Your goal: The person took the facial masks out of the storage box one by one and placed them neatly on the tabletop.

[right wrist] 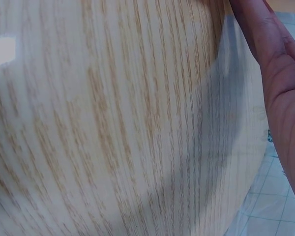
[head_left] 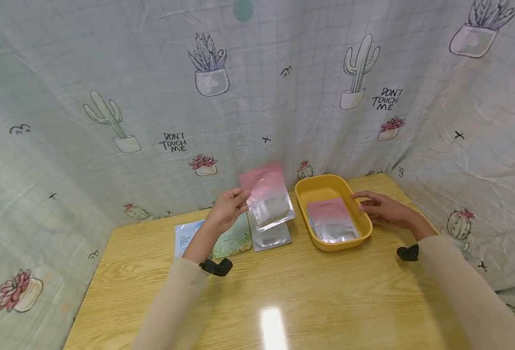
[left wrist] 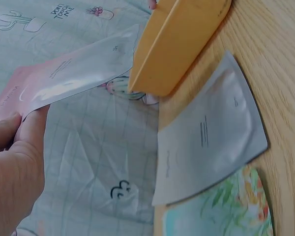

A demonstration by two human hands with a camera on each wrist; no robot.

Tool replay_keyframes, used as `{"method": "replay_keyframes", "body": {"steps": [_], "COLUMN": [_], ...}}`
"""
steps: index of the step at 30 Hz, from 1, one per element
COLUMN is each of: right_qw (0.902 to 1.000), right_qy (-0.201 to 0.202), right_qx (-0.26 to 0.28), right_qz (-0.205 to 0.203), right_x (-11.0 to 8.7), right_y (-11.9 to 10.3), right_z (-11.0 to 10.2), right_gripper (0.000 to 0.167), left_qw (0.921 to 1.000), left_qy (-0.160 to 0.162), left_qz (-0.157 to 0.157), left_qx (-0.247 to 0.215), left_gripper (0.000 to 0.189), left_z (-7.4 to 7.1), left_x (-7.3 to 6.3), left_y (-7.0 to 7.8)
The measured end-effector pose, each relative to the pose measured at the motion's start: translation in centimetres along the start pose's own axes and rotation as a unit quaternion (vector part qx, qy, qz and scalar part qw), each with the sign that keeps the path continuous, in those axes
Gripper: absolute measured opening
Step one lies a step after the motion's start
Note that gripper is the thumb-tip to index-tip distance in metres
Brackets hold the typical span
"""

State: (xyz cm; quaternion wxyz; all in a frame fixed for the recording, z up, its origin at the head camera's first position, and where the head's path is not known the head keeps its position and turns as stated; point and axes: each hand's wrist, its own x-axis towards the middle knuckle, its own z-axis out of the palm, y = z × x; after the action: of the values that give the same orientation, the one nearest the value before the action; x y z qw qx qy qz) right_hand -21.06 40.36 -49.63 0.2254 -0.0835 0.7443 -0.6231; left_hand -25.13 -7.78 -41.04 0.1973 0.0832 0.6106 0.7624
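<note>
My left hand (head_left: 229, 210) pinches a pink-and-silver sheet-mask packet (head_left: 269, 197) by its left edge, thumb on the front. In the left wrist view that packet (left wrist: 83, 69) is held up off the table. Below it lies a silver-grey packet (head_left: 271, 239), partly covered in the head view. A yellow plastic basket (head_left: 341, 246) stands to the right, with another pink-and-silver packet (head_left: 330, 221) lying on top of others inside. My right hand (head_left: 384, 210) holds the basket's right rim, fingertips over the edge; its lower fingers are mostly hidden.
A green leafy-printed packet (head_left: 234, 239) and a light-blue packet (head_left: 186, 235) lie left of the silver-grey one, partly behind my left forearm. The wooden table (head_left: 318, 291) extends toward me. A cactus-printed curtain (head_left: 257, 107) hangs along its back and sides.
</note>
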Motion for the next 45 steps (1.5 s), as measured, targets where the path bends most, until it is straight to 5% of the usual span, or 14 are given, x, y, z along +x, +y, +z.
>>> {"method": "replay_keyframes", "body": {"steps": [12, 20, 34, 40, 45], "right_qw": [1.0000, 1.0000, 1.0000, 1.0000, 1.0000], "right_qy": [0.003, 0.003, 0.006, 0.003, 0.003], "right_qx": [-0.003, -0.006, -0.004, -0.002, 0.001], "right_qz": [0.004, -0.005, -0.002, -0.003, -0.003], "right_x": [0.0, 0.0, -0.2, -0.1, 0.0], "right_y": [-0.2, -0.2, -0.4, 0.0, 0.0], "right_z": [-0.1, 0.2, 0.4, 0.2, 0.1], "right_gripper": [0.052, 0.052, 0.051, 0.052, 0.051], "left_qw": [0.9993, 0.9985, 0.9918, 0.9875, 0.9868], "left_qy": [0.010, 0.022, 0.046, 0.039, 0.040], "left_qz": [0.005, -0.001, -0.044, -0.055, -0.075], "left_qx": [0.036, 0.050, 0.111, 0.142, 0.138], "left_gripper": [0.032, 0.022, 0.018, 0.051, 0.053], "left_z": [-4.4, -7.8, -12.1, -13.5, -14.5], "left_x": [-3.4, -6.3, -10.8, -12.0, -12.9], "left_y": [1.6, 2.6, 3.8, 3.9, 3.7]}}
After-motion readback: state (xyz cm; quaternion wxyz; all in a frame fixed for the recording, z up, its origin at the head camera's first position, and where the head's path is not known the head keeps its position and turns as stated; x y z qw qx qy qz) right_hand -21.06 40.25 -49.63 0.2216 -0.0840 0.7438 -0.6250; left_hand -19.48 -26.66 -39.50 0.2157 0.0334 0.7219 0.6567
